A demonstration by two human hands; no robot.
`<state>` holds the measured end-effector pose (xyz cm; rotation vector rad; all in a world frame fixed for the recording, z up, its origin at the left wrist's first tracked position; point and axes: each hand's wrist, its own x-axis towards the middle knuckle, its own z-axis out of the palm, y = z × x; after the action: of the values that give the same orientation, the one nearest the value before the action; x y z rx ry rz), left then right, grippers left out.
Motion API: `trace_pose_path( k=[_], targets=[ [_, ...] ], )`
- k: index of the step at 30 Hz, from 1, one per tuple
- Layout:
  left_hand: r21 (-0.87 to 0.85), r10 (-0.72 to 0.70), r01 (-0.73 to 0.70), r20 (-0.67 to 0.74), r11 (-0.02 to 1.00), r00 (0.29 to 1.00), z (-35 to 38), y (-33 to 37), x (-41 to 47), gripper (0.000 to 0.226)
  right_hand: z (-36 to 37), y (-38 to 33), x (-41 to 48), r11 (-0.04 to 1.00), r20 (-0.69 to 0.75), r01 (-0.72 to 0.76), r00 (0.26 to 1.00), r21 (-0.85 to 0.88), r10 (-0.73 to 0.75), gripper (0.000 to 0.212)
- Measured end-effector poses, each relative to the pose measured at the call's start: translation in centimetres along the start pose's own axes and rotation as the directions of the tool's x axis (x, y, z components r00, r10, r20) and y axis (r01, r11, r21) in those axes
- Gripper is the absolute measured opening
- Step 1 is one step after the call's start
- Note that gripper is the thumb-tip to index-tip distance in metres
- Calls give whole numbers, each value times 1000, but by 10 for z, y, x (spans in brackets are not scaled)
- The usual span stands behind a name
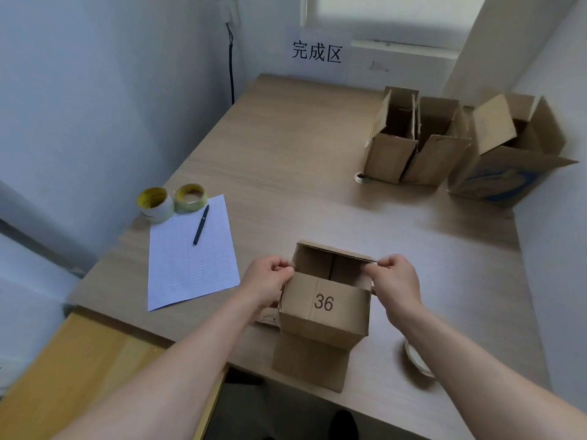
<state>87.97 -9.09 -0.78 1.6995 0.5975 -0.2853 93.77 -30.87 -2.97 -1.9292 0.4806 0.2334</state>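
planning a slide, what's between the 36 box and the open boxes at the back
Head view: just bare table between 36 box and open boxes.

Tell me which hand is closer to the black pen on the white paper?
Left. The left hand pinches the brown cardboard box's left edge, right of the black pen; the right hand pinches the opposite edge, farther.
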Motion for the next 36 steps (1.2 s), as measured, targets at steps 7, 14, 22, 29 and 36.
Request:
trace_pose_path(
  k=[7,14,22,29,36],
  targets=[
    [49,-130,125,118,991,984,-10,1,-2,9,-4,-8,-7,966,483,81,874,-244,48,88],
    [717,-7,-223,303,661,953,3,-15,-23,134,7,-11,-30,685,502,318,861,-655,79,118],
    [682,113,-197,166,705,980,17,-50,-36,116,18,12,-45,814,385,261,922,-519,-50,73],
    [738,101,-37,-43,674,994,41,-34,-44,111,22,17,-50,863,333,213,941,-457,-55,86],
    [440,217,-185,-22,879,976,20,-24,-55,22,37,14,-59,670,223,258,965,-696,-139,106]
  ],
)
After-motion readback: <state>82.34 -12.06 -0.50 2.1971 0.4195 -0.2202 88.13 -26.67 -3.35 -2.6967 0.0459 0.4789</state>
